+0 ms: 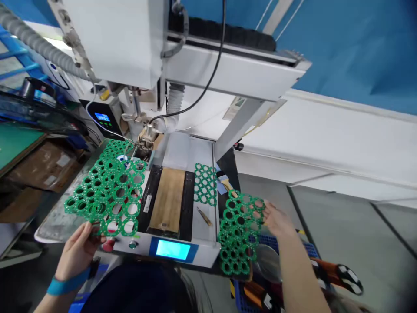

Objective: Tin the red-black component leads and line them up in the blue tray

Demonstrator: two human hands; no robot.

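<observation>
My left hand [78, 250], with a blue wristband, pinches the near edge of a green circuit-board panel [127, 195] full of round holes. That panel is over the left of the machine bed, beside overlapping green panels [84, 195]. On the other side, my right hand [276, 219] grips the right edge of another green circuit-board panel [246, 200], tilted above a stack of similar panels [233, 254]. Between the hands, a wooden plate [167, 198] sits in a black fixture. A single green panel [205, 184] lies flat to its right.
A machine head with a nozzle [148, 137] hangs behind the wooden plate. Tweezers [204, 216] and a brush [228, 184] lie on the right. A lit screen [172, 250] and red button [108, 244] line the front. A blue basket [306, 250] stands at lower right.
</observation>
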